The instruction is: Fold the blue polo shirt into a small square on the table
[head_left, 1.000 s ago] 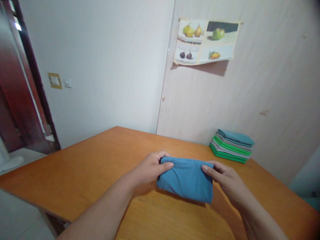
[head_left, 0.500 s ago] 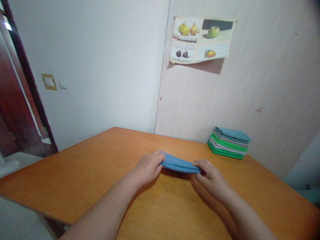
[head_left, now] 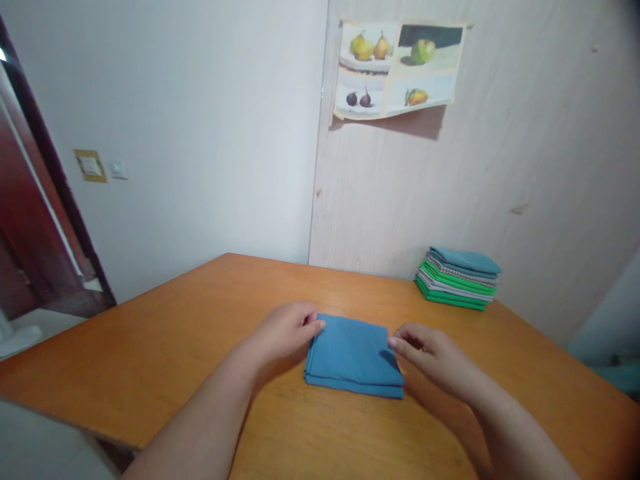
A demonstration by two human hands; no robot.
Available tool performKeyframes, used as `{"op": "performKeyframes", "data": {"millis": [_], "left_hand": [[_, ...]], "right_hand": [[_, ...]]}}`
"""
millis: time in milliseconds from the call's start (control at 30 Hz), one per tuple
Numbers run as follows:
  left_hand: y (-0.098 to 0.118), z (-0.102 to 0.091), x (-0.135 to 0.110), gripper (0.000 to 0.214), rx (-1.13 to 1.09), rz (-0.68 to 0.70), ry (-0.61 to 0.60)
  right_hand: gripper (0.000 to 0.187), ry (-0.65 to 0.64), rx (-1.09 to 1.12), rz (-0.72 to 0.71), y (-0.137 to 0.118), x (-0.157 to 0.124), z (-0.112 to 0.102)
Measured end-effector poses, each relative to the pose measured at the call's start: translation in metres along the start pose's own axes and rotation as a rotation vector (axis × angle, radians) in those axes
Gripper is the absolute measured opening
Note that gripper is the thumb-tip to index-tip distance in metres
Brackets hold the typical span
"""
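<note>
A folded blue cloth (head_left: 353, 353) lies in front of me, flat, with its layered near edge facing me. At its far left corner my left hand (head_left: 289, 331) is closed on the cloth, thumb on top and fingers curled behind. On the opposite side my right hand (head_left: 429, 347) pinches at the upper right edge with thumb and fingertips. Its fingers cast a small shadow on the cloth.
The wooden table (head_left: 200, 320) carries a stack of folded cloths (head_left: 457, 280) at the back right, in green, grey, checked and blue-grey. Behind it stands a wall with a fruit picture sheet (head_left: 397, 70). A dark red door (head_left: 35, 200) is at the far left.
The blue cloth, held up nearly edge-on before, now lies with its broad top face showing and its near edge closer to me. Both hands stay at its sides, slightly farther apart.
</note>
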State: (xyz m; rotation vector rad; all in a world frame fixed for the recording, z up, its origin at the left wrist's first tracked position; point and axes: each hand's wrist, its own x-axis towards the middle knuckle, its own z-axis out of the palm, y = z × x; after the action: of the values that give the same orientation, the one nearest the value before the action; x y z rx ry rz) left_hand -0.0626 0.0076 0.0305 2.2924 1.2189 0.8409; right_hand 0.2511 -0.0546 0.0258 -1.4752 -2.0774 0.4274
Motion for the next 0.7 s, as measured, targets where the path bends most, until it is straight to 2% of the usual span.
{"op": "performKeyframes", "data": {"millis": [100, 233, 400, 567, 700], "left_hand": [[-0.002, 0.003, 0.008, 0.034, 0.033, -0.01, 0.265], [0.003, 0.013, 0.014, 0.028, 0.121, 0.09, 0.403], [0.007, 0.028, 0.019, 0.03, 0.183, 0.17, 0.398], [0.005, 0.039, 0.022, 0.035, 0.215, 0.261, 0.334], [0.012, 0.049, 0.022, 0.045, 0.36, 0.28, 0.246]], "right_hand": [[0.045, 0.173, -0.016, 0.023, 0.005, 0.008, 0.005], [0.043, 0.319, -0.017, 0.035, 0.011, 0.014, 0.015], [0.045, 0.375, -0.043, 0.043, 0.016, 0.019, 0.027], [0.048, 0.429, 0.0, 0.061, 0.022, 0.026, 0.038], [0.054, 0.436, 0.019, 0.084, 0.027, 0.032, 0.044]]}}
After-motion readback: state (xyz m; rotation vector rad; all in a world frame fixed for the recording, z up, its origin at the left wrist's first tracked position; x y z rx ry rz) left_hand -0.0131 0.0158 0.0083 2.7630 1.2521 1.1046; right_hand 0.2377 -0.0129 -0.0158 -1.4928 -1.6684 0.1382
